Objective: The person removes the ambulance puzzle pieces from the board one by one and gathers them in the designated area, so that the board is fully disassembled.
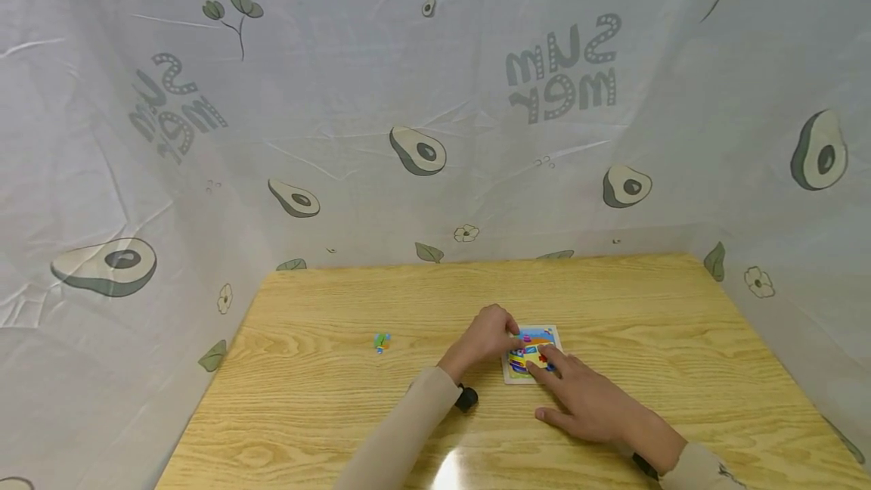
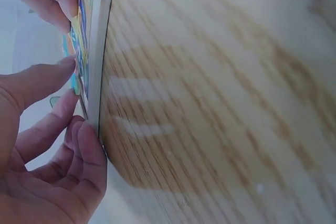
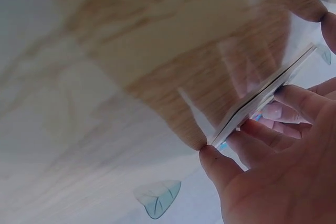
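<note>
A small jigsaw puzzle board (image 1: 517,382) with a white rim and a yellow vehicle picture lies flat on the table. At its left side is my left hand (image 1: 488,335). In the left wrist view, the thumb and index finger pinch a small blue-green puzzle piece (image 2: 76,84) against the board's picture side, while the other fingers curl by the edge. My right hand (image 1: 592,399) rests from the right with spread fingers on the picture, its thumb down on the tabletop. Fingers hide part of the picture.
One loose green and blue puzzle piece (image 1: 382,342) lies on the wooden table (image 1: 313,392), left of the board. A pale curtain (image 1: 354,97) with avocado prints hangs behind the table and along both sides. Black straps circle both wrists.
</note>
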### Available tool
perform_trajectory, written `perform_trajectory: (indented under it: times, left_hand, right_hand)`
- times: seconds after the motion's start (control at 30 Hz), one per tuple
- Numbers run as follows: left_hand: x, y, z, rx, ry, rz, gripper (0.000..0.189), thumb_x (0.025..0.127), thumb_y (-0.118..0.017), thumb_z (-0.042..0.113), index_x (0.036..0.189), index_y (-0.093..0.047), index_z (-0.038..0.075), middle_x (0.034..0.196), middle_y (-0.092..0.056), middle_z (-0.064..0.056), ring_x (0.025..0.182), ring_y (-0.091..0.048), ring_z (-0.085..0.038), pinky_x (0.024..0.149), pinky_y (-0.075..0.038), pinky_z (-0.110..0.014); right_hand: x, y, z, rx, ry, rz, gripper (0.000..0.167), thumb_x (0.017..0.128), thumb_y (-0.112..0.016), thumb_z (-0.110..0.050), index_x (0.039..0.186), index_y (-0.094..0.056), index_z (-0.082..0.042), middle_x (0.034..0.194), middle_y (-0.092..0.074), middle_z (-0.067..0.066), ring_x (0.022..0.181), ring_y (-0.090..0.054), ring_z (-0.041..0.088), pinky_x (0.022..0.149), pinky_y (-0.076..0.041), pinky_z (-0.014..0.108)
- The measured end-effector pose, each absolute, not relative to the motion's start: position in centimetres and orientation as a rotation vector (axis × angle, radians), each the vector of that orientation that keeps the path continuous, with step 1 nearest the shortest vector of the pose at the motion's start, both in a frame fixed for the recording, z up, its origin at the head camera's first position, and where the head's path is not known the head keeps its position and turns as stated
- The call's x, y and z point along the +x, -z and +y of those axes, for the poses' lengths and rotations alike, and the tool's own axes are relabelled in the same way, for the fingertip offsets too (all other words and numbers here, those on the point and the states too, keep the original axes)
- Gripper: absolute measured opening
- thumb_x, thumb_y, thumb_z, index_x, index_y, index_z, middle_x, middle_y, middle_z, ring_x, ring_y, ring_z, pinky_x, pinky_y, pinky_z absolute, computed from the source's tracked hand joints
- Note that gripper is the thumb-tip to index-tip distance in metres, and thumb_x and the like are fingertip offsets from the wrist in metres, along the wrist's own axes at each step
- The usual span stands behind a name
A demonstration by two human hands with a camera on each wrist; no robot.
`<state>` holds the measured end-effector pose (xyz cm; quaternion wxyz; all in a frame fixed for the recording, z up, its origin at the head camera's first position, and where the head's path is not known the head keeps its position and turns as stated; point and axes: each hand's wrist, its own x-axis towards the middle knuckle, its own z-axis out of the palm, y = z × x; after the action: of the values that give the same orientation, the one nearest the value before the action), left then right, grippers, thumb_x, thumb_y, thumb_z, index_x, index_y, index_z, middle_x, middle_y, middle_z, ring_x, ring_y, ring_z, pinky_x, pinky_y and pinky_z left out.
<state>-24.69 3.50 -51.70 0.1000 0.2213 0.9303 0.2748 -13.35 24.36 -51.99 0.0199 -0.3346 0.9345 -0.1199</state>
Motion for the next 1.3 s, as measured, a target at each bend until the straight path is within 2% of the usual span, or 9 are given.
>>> perform_trajectory:
  times: [0.6, 0.97, 1.3]
  left_hand:
    - [-24.73, 52.26, 3.42, 0.623, -0.955, 2.72, 0.013, 0.092, -0.082, 0.019, 0.093, -0.083, 0.007, 0.091, -0.078, -0.001, 0.074, -0.058, -0.002, 0.066, -0.048, -0.016]
    - [-24.4, 52.03, 3.34, 0.599, -1.047, 2.672, 0.01, 0.093, -0.079, 0.014, 0.087, -0.082, 0.006, 0.079, -0.076, -0.001, 0.062, -0.055, 0.0, 0.055, -0.043, -0.014]
    - [-24.24, 51.82, 3.4, 0.564, -1.109, 2.659, 0.012, 0.093, -0.08, 0.013, 0.082, -0.082, 0.007, 0.072, -0.075, 0.002, 0.057, -0.055, -0.001, 0.051, -0.043, -0.016]
  right_hand:
    - [-13.23, 51.89, 24.2, -1.073, 0.314, 2.947, 0.067, 0.103, -0.061, -0.054, 0.153, -0.054, -0.01, 0.158, -0.045, 0.023, 0.138, -0.056, 0.043, 0.107, -0.052, 0.059]
    - [-13.16, 51.81, 24.04, -1.058, 0.322, 2.945, 0.068, 0.102, -0.062, -0.054, 0.154, -0.054, -0.01, 0.158, -0.046, 0.025, 0.14, -0.055, 0.046, 0.109, -0.05, 0.061]
    - [-13.45, 51.58, 23.98, -1.048, 0.275, 2.946, 0.067, 0.101, -0.063, -0.056, 0.151, -0.057, -0.012, 0.154, -0.049, 0.021, 0.138, -0.058, 0.041, 0.108, -0.051, 0.058]
